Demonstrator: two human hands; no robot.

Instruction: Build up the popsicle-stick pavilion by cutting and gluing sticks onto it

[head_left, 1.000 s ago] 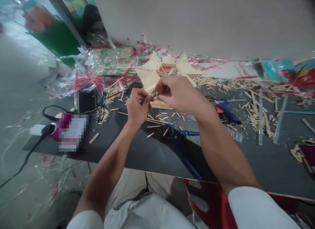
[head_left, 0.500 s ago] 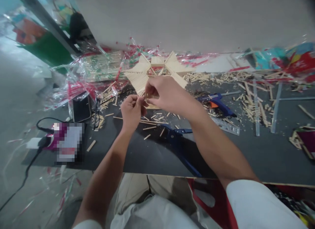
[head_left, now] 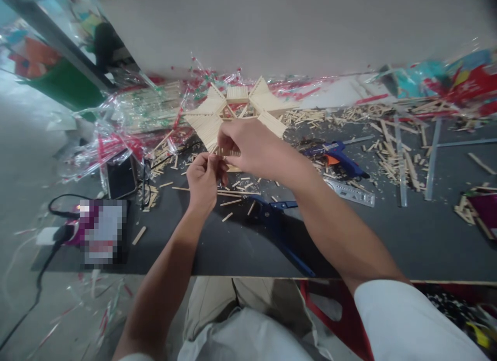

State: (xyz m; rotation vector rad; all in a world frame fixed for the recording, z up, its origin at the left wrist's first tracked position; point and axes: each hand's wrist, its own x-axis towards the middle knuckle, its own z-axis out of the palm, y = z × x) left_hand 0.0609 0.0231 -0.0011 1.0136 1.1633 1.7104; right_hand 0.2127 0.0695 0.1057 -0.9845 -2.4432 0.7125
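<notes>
A star-shaped model of pale wooden sticks [head_left: 204, 124] stands on the dark tabletop, its near side partly hidden by my hands. My left hand [head_left: 202, 177] is closed in a pinch at the model's near left edge; what lies between its fingertips is too small to make out. Over the near part of the model, my right hand [head_left: 248, 146] curls with thumb and fingers together, close to the left fingertips. Whatever it pinches is hidden behind the fingers. Loose sticks [head_left: 231, 202] lie just below the hands, beside a blue-handled cutter [head_left: 277, 224].
To the right lie a blue glue gun [head_left: 339, 158], a clear ruler [head_left: 351, 192], glue sticks [head_left: 432, 164] and piles of cut sticks [head_left: 402, 164]. A phone [head_left: 103, 231] and a black box-like object [head_left: 121, 179] are on the left, near crumpled plastic wrap [head_left: 116, 136].
The view has shifted slightly, so the table and model appear a little further left. Both hands keep nearly the same pinched pose at the model's near edge.
</notes>
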